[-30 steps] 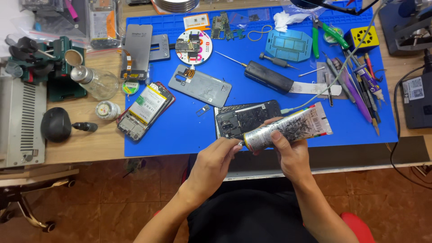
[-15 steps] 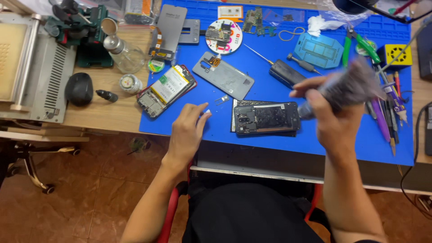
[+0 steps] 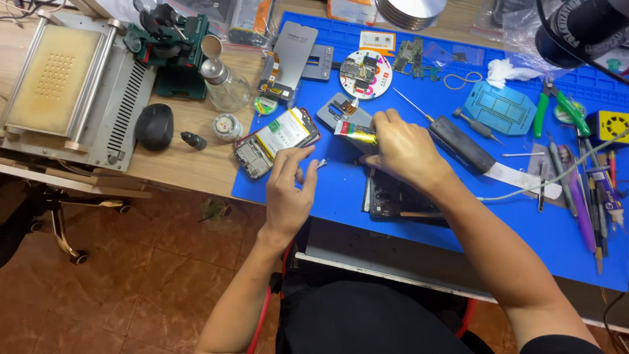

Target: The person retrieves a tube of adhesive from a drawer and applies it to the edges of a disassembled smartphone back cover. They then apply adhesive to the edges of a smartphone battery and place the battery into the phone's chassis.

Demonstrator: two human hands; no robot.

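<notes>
**The tube comes down low by the phones**

Head view: The right hand (image 3: 400, 147) holds a tube (image 3: 356, 130). Its grip is wrapped tight around the tube's body, and only the silver and yellow end sticks out, pointing left. The tube is low over the blue mat (image 3: 341, 190), just beside a grey cover (image 3: 337, 108) and near the open phone (image 3: 278, 139). A dark phone (image 3: 393, 196) lies on the mat under the right wrist.

The left hand (image 3: 288, 190) is low over the mat too, just below the open phone. Its fingers are bent and close together. A small bit (image 3: 321, 163) lies right at the fingertips. I cannot tell if the grip is pinching it or only touching it.

What changed: a second ago both hands were on the tube, above the dark phone. Half a second ago the right hand had lifted the tube up high, and the left hand was spread open over the mat. Now the tube is down and more to the left, and the left hand has curled its fingers by the small bit. So I think each hand now does its own job: one holds the tube, one minds the small bit.

A glass bottle (image 3: 226, 85) stands on the counter (image 3: 190, 157), well apart from both hands.
</notes>
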